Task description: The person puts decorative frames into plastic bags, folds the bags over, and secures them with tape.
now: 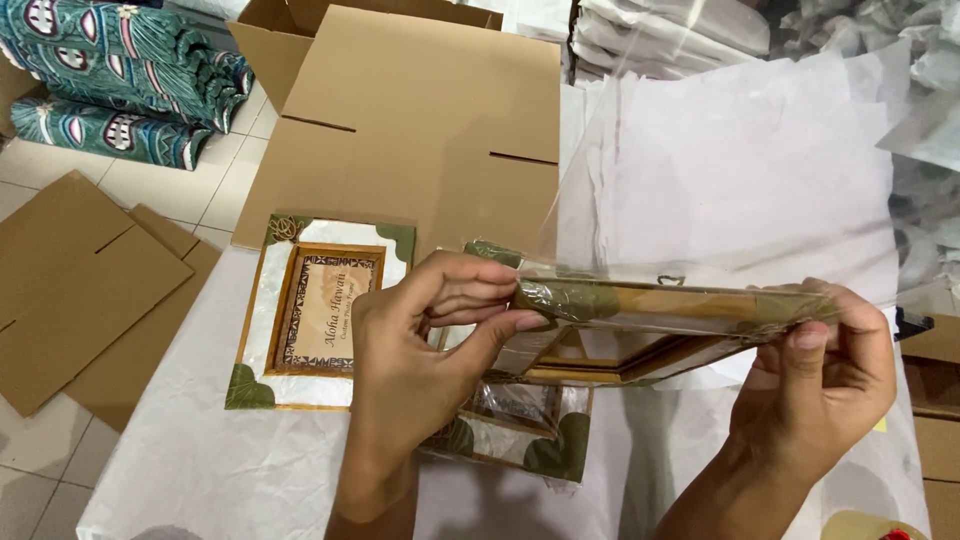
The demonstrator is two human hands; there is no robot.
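Both hands hold a wooden picture frame with green leaf corners, wrapped in a clear plastic bag (650,315), edge-on above the white-papered surface (200,460): the left hand (420,350) has its grip closed on the frame's left end, the right hand (815,375) pinches its right end. Below lie a second bagged frame (520,430) and an unwrapped pearl-white frame (320,310), beside a flattened brown cardboard box (420,130)

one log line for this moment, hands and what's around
left hand: pinches wrapped frame end | right hand: grips other end | clear bag: around frame | bare frame: flat on table | cardboard box: open behind
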